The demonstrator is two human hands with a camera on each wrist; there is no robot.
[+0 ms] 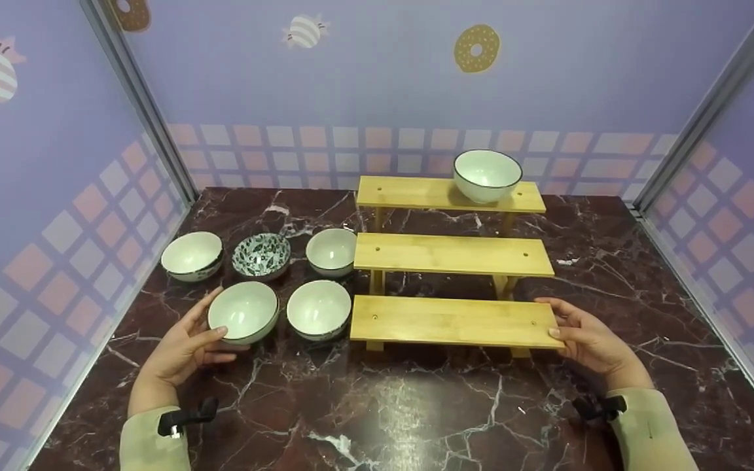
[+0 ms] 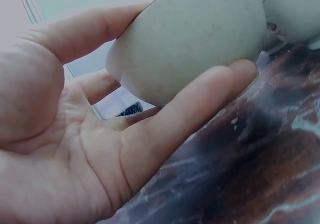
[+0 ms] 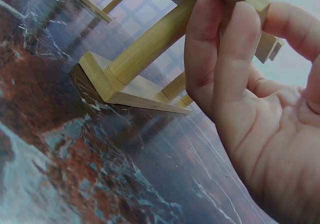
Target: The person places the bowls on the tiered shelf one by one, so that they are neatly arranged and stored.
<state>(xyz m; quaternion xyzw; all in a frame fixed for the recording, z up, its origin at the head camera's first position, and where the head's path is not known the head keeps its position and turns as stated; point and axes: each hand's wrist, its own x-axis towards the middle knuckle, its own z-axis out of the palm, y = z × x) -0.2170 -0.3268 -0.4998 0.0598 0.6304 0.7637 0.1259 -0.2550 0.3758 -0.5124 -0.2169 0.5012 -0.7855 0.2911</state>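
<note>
My left hand (image 1: 180, 347) holds a pale bowl (image 1: 243, 310) with a dark rim at the front left, thumb at the rim and fingers along its side and underneath. The left wrist view shows the plain outer wall of this bowl (image 2: 200, 38) between thumb and fingers. At the right end of a three-step bamboo rack (image 1: 452, 320), my right hand (image 1: 590, 341) pinches the lowest board, thumb on top. From the right wrist view, fingers curl under that board, beside a round post (image 3: 155, 41). Another pale bowl (image 1: 487, 173) sits on the top step, right of its middle.
Left of the rack stand several more bowls: a white one (image 1: 192, 254), a dark-patterned one (image 1: 261, 255), a pale one (image 1: 331, 250) and another (image 1: 319, 309) close by the lowest step. All rest on a dark marbled table (image 1: 390, 412). Patterned walls (image 1: 390, 72) enclose the back and sides.
</note>
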